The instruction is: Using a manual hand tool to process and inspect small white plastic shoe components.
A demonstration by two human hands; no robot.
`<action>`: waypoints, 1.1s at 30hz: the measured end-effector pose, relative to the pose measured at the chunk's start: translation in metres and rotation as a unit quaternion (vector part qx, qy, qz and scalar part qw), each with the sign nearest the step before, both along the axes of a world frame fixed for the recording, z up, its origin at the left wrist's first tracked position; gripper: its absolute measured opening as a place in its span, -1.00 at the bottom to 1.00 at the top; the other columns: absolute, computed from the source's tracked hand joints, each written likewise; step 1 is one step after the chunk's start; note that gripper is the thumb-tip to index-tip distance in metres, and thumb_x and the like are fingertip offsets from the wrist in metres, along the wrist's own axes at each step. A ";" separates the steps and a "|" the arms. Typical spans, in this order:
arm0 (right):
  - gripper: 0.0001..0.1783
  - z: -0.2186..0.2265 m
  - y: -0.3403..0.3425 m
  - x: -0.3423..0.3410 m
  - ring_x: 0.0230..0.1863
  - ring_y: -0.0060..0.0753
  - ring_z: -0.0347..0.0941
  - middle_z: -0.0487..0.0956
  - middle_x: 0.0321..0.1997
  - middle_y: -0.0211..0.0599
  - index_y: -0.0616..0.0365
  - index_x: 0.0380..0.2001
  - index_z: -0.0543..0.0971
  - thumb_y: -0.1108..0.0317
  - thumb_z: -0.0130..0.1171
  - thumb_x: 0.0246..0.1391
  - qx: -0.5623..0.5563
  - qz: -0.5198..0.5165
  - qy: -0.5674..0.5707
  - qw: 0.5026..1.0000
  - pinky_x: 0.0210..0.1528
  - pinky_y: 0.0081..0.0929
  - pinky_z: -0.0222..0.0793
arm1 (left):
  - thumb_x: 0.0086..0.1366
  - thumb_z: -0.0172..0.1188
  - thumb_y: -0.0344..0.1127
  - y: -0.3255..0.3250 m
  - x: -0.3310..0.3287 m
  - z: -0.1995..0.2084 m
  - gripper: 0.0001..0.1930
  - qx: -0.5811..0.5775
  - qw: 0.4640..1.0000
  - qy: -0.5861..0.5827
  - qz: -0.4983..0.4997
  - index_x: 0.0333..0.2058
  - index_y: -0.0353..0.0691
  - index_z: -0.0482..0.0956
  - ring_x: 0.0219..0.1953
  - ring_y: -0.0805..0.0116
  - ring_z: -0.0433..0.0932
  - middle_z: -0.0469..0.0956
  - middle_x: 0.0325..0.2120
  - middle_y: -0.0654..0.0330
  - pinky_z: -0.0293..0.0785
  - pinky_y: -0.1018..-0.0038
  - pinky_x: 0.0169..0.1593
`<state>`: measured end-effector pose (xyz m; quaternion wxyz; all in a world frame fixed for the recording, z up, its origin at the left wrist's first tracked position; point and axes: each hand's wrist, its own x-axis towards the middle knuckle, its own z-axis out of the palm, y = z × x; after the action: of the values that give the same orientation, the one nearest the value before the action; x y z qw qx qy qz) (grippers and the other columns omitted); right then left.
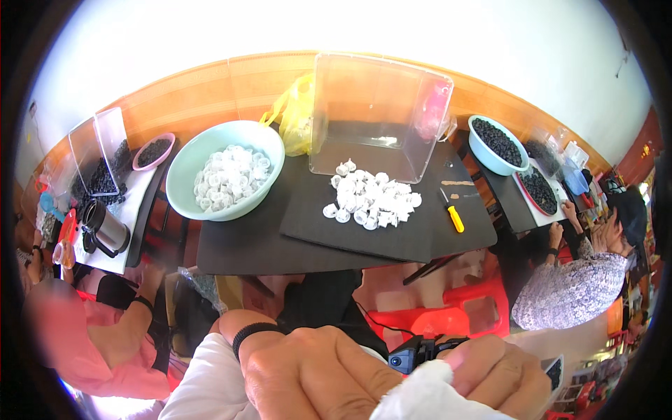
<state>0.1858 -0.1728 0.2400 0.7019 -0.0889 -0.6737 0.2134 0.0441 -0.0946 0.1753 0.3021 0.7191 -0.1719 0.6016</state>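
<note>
Close up at the lower edge, my left hand (308, 371) shows its back, with a black band round the wrist. Its fingers curl down toward a white cloth (434, 397), and their tips are hidden. My right hand (500, 372) is on the cloth's other side, fingers bent against it. A small black camera (406, 358) is between the hands. Beyond them, on a dark table (241, 246), a heap of small white plastic parts (374, 199) lies on a black board (315, 227). A screwdriver with a yellow handle (456, 218) lies to its right.
A pale blue basin (183, 199) of white parts stands on the left. Behind the heap, a clear plastic box (381, 112) stands on its side by a yellow bag (297, 115). Red stools (448, 315) are below. People sit left (105, 336) and right (570, 290) near black parts.
</note>
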 end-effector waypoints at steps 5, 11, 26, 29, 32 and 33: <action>-0.83 -0.012 0.026 0.010 -0.35 -0.25 0.57 0.63 -0.28 -0.08 0.27 -0.27 0.59 0.40 0.22 0.09 0.035 0.067 -0.041 0.996 -0.27 -0.34 0.51 | 0.24 0.14 -0.48 0.008 0.006 0.006 -0.78 0.017 0.994 -0.017 -0.103 -0.15 -0.42 0.60 -0.12 0.10 0.59 0.58 -0.15 -0.10 0.51 0.29 -0.03; -0.79 -0.008 0.037 0.011 -0.33 -0.12 0.63 0.65 -0.21 0.08 0.37 -0.21 0.65 0.52 0.26 0.06 -0.105 0.354 -0.057 0.928 -0.32 -0.33 0.54 | 0.28 0.10 -0.48 -0.021 0.002 -0.011 -0.77 -0.002 0.977 -0.018 -0.214 -0.13 -0.44 0.58 -0.11 0.06 0.59 0.58 -0.14 -0.13 0.51 0.28 -0.01; -0.86 0.020 0.008 0.063 -0.51 -0.26 0.62 0.65 -0.41 -0.12 0.26 -0.34 0.69 0.46 0.20 0.08 0.072 0.208 -0.136 0.966 -0.47 -0.37 0.52 | 0.38 0.01 -0.48 -0.036 0.031 0.010 -0.75 -0.058 0.944 -0.061 -0.319 -0.07 -0.49 0.55 -0.07 -0.05 0.60 0.57 -0.12 -0.18 0.51 0.24 0.04; -0.88 0.004 0.022 0.009 -0.53 -0.31 0.60 0.64 -0.44 -0.16 0.25 -0.40 0.68 0.48 0.19 0.08 0.225 0.083 0.119 0.963 -0.49 -0.40 0.51 | 0.40 -0.01 -0.48 -0.034 0.046 0.016 -0.75 -0.073 0.930 -0.063 -0.355 -0.06 -0.50 0.54 -0.06 -0.07 0.60 0.57 -0.11 -0.19 0.51 0.23 0.05; -0.88 0.017 0.018 0.040 -0.53 -0.34 0.60 0.63 -0.45 -0.19 0.23 -0.46 0.69 0.49 0.19 0.07 0.216 0.116 0.128 0.961 -0.49 -0.43 0.49 | 0.42 -0.02 -0.47 -0.039 0.045 0.018 -0.74 -0.086 0.923 -0.069 -0.368 -0.05 -0.51 0.53 -0.05 -0.09 0.60 0.57 -0.11 -0.20 0.51 0.22 0.06; -0.88 0.024 0.012 0.063 -0.52 -0.35 0.60 0.63 -0.46 -0.21 0.21 -0.47 0.69 0.49 0.18 0.06 0.088 0.267 -0.133 0.950 -0.48 -0.46 0.49 | 0.42 -0.02 -0.47 -0.040 0.041 0.018 -0.74 -0.089 0.926 -0.069 -0.361 -0.05 -0.51 0.53 -0.05 -0.09 0.60 0.57 -0.11 -0.20 0.51 0.22 0.06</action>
<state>0.2485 -0.1607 0.2641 0.5283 0.1291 -0.7761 0.3193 0.0854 -0.1350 0.1930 0.5490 0.5353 -0.3860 0.5129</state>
